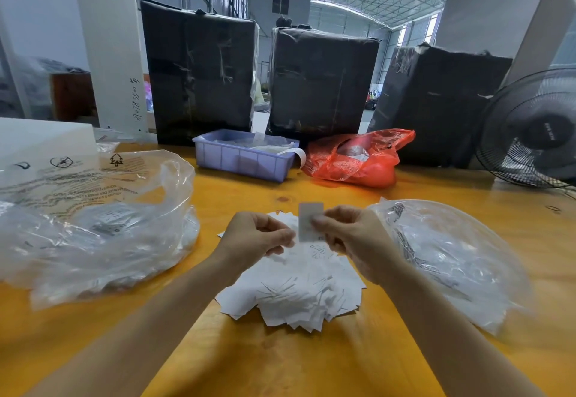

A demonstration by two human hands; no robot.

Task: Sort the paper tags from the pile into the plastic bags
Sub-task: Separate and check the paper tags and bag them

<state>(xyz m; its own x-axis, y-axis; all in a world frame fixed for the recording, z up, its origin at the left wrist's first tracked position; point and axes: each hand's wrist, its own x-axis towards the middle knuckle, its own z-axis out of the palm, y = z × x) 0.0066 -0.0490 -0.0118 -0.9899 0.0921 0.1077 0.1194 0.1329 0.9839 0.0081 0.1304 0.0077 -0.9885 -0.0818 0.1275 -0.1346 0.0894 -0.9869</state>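
Observation:
A pile of white paper tags (299,293) lies on the yellow table (280,359) in front of me. My right hand (349,237) pinches one white tag (307,219) upright above the pile. My left hand (258,237) hovers just left of that tag with its fingers curled; whether it touches the tag or holds anything is hidden. A large clear plastic bag (93,225) with printed warnings lies to the left and holds some tags. Another clear plastic bag (448,256) lies to the right.
A lilac plastic bin (243,159) and a red plastic bag (358,159) sit behind the pile. Three tall black-wrapped bundles (318,81) stand along the table's far edge. A black fan (536,128) stands at the far right, a white box (37,138) at the far left.

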